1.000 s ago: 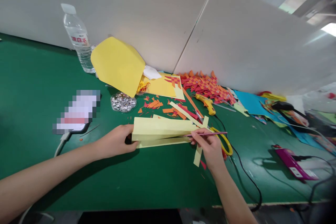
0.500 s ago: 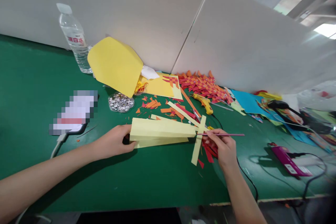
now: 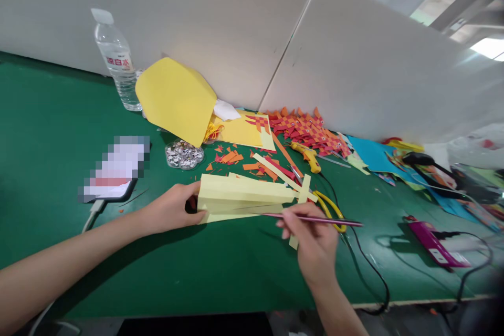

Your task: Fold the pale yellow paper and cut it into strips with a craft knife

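Note:
My left hand (image 3: pixel 179 207) grips the left end of a folded pale yellow paper (image 3: pixel 244 189) by its edges, thumb below and fingers partly hidden behind it. The paper lies lengthwise with a long crease open towards me. In my right hand (image 3: pixel 311 236) is a slim metallic pink pen-like tool (image 3: pixel 311 218) with a long thin tip. That tip points left, over the lower part of the folded paper; whether it touches is unclear. Narrow pale yellow strips (image 3: pixel 304 189) cross at the paper's right end, partly behind my right hand. Yellow-handled scissors (image 3: pixel 334 215) lie just beyond that hand.
Orange and red paper scraps (image 3: pixel 230 156), a tray of googly eyes (image 3: pixel 184 154) and a yellow glue gun (image 3: pixel 309 157) lie behind. Woven paper fish (image 3: pixel 307 128) are heaped by the wall. A phone (image 3: pixel 118 168) and bottle (image 3: pixel 118 60) stand left, a purple power strip (image 3: pixel 437 244) right.
My right hand has moved left and towards me, bringing the tool's tip over the folded paper. The yellow scissor handles have come into view. My left hand keeps its hold.

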### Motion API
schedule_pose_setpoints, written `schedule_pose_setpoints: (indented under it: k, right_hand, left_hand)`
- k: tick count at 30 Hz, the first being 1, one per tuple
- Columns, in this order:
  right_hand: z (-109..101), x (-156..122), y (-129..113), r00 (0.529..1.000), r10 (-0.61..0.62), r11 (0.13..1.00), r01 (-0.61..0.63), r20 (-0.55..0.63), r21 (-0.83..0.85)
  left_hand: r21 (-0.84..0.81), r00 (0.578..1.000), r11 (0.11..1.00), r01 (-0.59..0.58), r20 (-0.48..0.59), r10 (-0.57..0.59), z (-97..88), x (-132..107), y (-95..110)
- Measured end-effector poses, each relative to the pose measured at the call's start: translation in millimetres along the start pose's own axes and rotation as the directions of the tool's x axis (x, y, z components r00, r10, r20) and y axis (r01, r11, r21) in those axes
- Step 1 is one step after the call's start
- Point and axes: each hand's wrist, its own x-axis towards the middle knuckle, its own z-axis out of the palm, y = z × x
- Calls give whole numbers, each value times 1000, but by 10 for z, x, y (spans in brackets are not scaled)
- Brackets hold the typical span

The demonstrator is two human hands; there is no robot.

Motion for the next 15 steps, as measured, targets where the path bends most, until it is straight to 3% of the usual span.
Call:
schedule_pose_setpoints:
  k: [2, 5, 9, 15]
  right_hand:
    - [198, -39, -8, 983, 52, 997, -42, 175, -60]
    - [399, -33, 22, 946, 112, 990, -82, 303, -111]
    - [486, 25, 89, 927, 156, 985, -120, 342, -126]
    - [393, 77, 144, 928, 211, 974, -175, 306, -142]
  left_hand:
    - [-8, 1000, 1000, -16, -7, 16, -1, -4, -9]
    - [-25, 999, 999, -36, -11, 36, 5, -12, -21]
    - [-20, 997, 997, -71, -29, 71, 2, -14, -43]
    - [9, 992, 992, -123, -16, 123, -24, -16, -67]
